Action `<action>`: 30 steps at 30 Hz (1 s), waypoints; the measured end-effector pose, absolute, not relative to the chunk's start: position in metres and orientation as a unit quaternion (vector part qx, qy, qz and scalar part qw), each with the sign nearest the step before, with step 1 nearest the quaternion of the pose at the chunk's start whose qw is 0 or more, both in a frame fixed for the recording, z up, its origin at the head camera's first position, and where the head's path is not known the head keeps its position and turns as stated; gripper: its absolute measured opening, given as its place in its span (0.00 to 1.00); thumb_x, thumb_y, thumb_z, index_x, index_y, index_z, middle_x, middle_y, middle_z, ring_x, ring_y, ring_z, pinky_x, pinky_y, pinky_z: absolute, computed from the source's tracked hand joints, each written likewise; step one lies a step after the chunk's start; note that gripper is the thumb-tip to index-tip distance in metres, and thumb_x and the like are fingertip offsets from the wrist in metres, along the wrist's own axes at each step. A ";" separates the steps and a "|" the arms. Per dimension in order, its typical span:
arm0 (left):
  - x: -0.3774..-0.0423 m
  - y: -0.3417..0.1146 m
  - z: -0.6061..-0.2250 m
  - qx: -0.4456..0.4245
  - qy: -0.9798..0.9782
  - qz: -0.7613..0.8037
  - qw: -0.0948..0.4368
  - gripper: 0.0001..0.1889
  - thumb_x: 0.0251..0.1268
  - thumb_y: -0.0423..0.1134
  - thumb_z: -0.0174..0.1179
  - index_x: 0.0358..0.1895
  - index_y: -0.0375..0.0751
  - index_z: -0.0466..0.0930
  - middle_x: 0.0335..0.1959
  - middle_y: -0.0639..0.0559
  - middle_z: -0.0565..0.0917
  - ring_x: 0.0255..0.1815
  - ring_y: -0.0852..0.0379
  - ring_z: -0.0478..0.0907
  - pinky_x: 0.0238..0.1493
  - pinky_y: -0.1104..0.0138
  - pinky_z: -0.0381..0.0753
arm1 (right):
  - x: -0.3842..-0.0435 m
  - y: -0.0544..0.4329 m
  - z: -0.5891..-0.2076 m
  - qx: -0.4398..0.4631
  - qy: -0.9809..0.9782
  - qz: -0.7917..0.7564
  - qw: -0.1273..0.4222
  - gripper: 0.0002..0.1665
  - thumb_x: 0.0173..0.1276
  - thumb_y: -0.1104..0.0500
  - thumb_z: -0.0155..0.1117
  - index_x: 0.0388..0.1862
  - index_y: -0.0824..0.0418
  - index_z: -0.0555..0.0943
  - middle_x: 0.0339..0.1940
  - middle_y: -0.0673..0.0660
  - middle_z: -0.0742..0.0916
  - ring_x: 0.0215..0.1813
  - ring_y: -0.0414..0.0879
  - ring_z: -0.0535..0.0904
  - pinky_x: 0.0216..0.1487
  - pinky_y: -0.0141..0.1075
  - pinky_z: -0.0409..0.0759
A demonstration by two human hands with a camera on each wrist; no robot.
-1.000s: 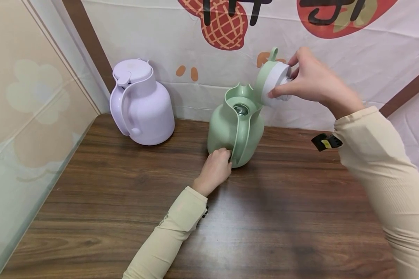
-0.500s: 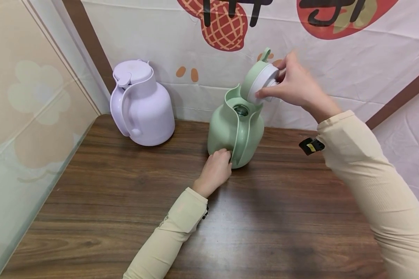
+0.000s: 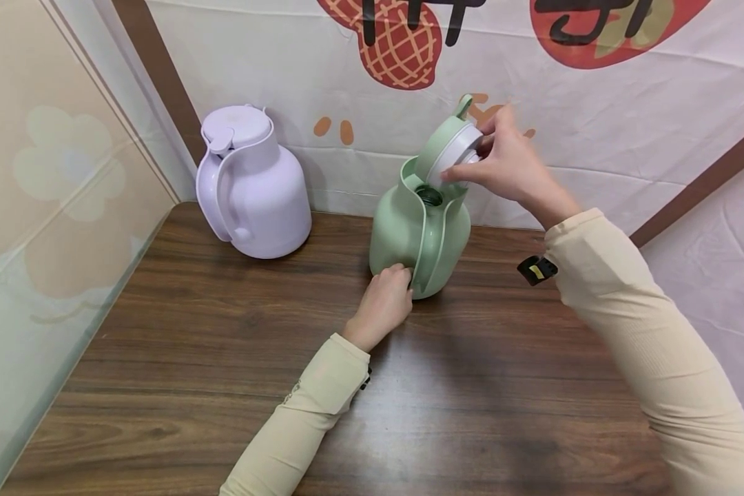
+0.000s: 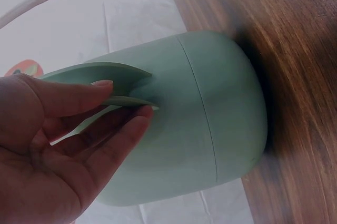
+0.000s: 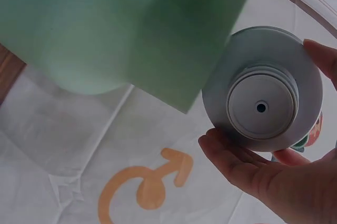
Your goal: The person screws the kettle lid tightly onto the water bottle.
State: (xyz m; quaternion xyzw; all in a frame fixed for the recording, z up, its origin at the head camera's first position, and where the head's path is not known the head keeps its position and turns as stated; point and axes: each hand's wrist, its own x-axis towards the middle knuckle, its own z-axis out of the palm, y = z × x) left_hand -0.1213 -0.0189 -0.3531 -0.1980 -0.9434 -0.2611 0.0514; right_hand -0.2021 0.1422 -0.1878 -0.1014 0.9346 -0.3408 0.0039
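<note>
A green thermos jug stands upright on the wooden table, its round mouth uncovered. My left hand grips the lower end of its handle; in the left wrist view the thumb and fingers pinch that handle. Over the jug's rim, my right hand holds the green and white lid by its edge, tilted with the white underside toward the right. In the right wrist view the underside of the lid shows a round stepped plug with a small central hole, close beside the jug's neck.
A lilac thermos jug with its lid on stands at the back left of the wooden table. Behind the table hangs a printed cloth; another cloth panel runs along the left side.
My right hand has moved left and slightly down with the lid, bringing it from the jug's right side to over the rim. The left hand and both jugs have stayed put.
</note>
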 end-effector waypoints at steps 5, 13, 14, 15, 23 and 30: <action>-0.122 -0.019 -0.354 -0.198 -0.943 -0.262 0.050 0.02 0.55 0.27 0.60 0.31 0.31 0.78 0.28 0.44 0.76 0.32 0.46 0.78 0.35 0.60 0.76 | -0.203 0.140 -0.195 -0.103 0.932 -0.347 0.006 0.45 0.46 0.46 0.74 0.48 0.62 0.54 0.48 0.62 0.77 0.48 0.48 0.71 0.41 0.37 0.67; -0.121 -0.019 -0.353 -0.193 -0.943 -0.267 0.043 0.03 0.55 0.27 0.60 0.33 0.31 0.78 0.29 0.45 0.77 0.33 0.47 0.78 0.35 0.60 0.76 | -0.204 0.138 -0.204 -0.100 0.926 -0.364 0.019 0.44 0.46 0.47 0.73 0.49 0.63 0.54 0.49 0.64 0.77 0.50 0.50 0.73 0.47 0.40 0.69; -0.121 -0.019 -0.353 -0.194 -0.943 -0.267 0.044 0.03 0.55 0.27 0.60 0.33 0.31 0.78 0.29 0.44 0.77 0.33 0.46 0.78 0.36 0.60 0.76 | -0.204 0.138 -0.204 -0.101 0.926 -0.364 0.018 0.44 0.46 0.47 0.74 0.49 0.64 0.54 0.48 0.64 0.77 0.50 0.50 0.73 0.47 0.40 0.69; -0.121 -0.019 -0.353 -0.194 -0.943 -0.266 0.045 0.03 0.55 0.27 0.60 0.33 0.31 0.78 0.29 0.44 0.77 0.33 0.46 0.78 0.35 0.60 0.76 | -0.204 0.138 -0.205 -0.102 0.926 -0.362 0.017 0.44 0.46 0.47 0.73 0.49 0.64 0.55 0.48 0.63 0.77 0.50 0.50 0.73 0.47 0.40 0.70; -0.121 -0.019 -0.352 -0.194 -0.942 -0.269 0.043 0.03 0.55 0.27 0.60 0.33 0.31 0.78 0.29 0.44 0.77 0.33 0.46 0.78 0.35 0.60 0.76 | -0.205 0.137 -0.208 -0.108 0.931 -0.349 0.009 0.45 0.46 0.47 0.73 0.49 0.65 0.55 0.45 0.63 0.77 0.47 0.50 0.73 0.46 0.40 0.70; -0.121 -0.019 -0.352 -0.192 -0.943 -0.268 0.042 0.03 0.55 0.27 0.60 0.33 0.31 0.78 0.30 0.44 0.77 0.33 0.46 0.78 0.35 0.60 0.76 | -0.206 0.137 -0.211 -0.109 0.934 -0.341 0.002 0.43 0.46 0.47 0.73 0.47 0.65 0.56 0.43 0.62 0.76 0.45 0.49 0.72 0.43 0.38 0.70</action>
